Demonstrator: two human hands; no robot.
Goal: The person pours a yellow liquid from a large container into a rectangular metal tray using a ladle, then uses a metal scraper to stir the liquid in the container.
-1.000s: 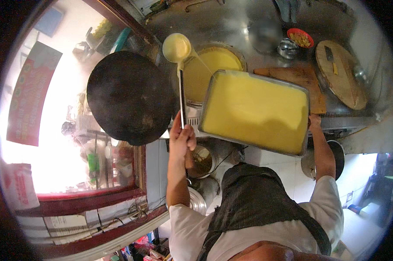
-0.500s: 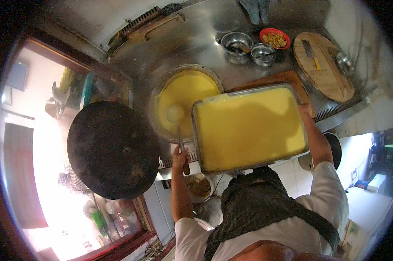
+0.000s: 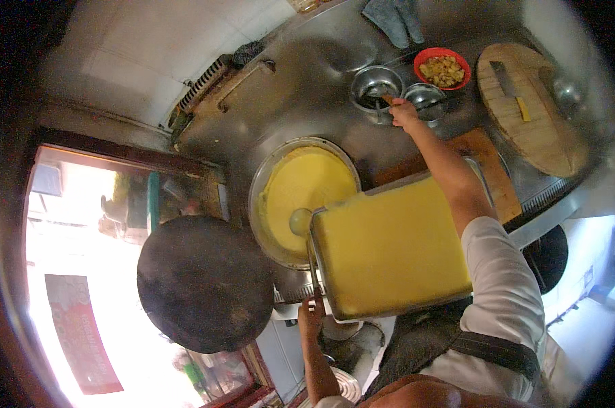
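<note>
My left hand is closed round the handle of a ladle. The ladle's bowl rests at the right side of a wide round basin that holds smooth yellow batter. Beside the basin lies a rectangular metal tray filled with the same yellow, its near edge jutting toward my apron. My right hand reaches across the tray, fingers closed at the brown wooden handle of a utensil in a steel bowl. The utensil's working end is too small to make out.
A second steel bowl and a red bowl of yellowish chunks stand at the back. A knife lies on a round chopping board. A wooden board lies partly under the tray. A large black round plate is at left.
My right hand has let go of the tray's right side and moved up to the utensil in the steel bowl. The ladle has shifted toward the tray. The whole view has turned a little.
</note>
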